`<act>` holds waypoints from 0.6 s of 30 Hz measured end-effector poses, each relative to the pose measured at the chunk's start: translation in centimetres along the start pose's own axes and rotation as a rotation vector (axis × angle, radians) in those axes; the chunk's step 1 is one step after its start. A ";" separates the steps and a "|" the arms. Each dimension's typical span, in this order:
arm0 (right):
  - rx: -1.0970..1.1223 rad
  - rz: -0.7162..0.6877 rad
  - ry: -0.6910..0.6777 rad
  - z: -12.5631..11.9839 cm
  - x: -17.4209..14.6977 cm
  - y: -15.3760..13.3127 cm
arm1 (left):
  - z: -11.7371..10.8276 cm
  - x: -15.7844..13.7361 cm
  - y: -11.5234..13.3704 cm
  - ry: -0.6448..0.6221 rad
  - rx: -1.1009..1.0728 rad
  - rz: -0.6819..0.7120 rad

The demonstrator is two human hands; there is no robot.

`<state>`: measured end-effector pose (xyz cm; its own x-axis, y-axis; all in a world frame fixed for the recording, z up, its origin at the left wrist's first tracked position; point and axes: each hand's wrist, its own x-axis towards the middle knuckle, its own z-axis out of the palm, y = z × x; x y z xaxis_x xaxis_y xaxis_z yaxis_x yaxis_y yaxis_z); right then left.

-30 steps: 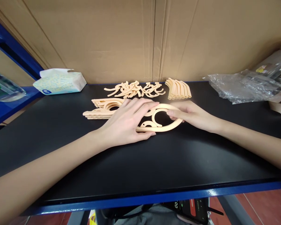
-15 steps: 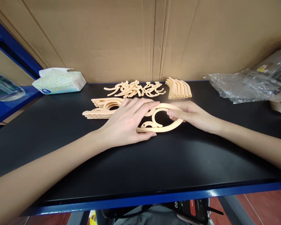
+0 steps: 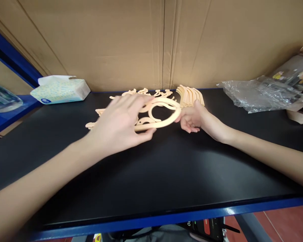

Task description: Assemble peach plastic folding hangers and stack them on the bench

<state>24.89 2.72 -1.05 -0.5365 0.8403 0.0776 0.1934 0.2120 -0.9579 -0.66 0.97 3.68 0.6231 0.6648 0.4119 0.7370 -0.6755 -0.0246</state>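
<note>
A beige plastic folding hanger (image 3: 168, 120), folded into a loop with its curved hook inside, is held in my left hand (image 3: 118, 122) above the table. My left thumb is under its near edge and the fingers lie over the far edge. My right hand (image 3: 193, 118) is at the hanger's right end, thumb raised and fingers loosely bent and apart; one fingertip appears to touch the rim. Behind my left hand, a stack of similar hangers (image 3: 90, 125) is mostly hidden. Farther back are loose beige hooks (image 3: 164, 93) and a row of curved hanger arms (image 3: 191, 95).
A tissue pack (image 3: 62, 90) lies at the back left of the black table (image 3: 151, 174). Crumpled clear plastic bags (image 3: 255, 92) are at the back right. Brown cardboard (image 3: 103, 43) stands behind. A phone (image 3: 207, 228) is below the blue front edge.
The hanger has been lifted and moved left with my left hand. My right hand has loosened its grip on the hanger's right end, thumb now raised.
</note>
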 end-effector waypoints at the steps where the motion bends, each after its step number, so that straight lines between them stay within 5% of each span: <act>1: 0.007 0.001 -0.001 -0.1 0.1 0.2 | -0.7 0.3 -0.5 0.010 0.017 -0.037; 9: -0.010 0.002 0.001 0.2 -0.1 -0.1 | -4.3 0.3 -6.7 -0.074 -0.107 -0.435; 18: -0.045 0.032 -0.030 0.2 -0.2 -0.4 | -3.3 -2.5 -11.2 -0.253 -0.171 -0.301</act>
<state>24.80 2.37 -0.74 -0.5539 0.8317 0.0383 0.2468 0.2079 -0.9465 -11.34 5.78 5.92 0.4469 0.8835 0.1407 0.8551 -0.4680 0.2231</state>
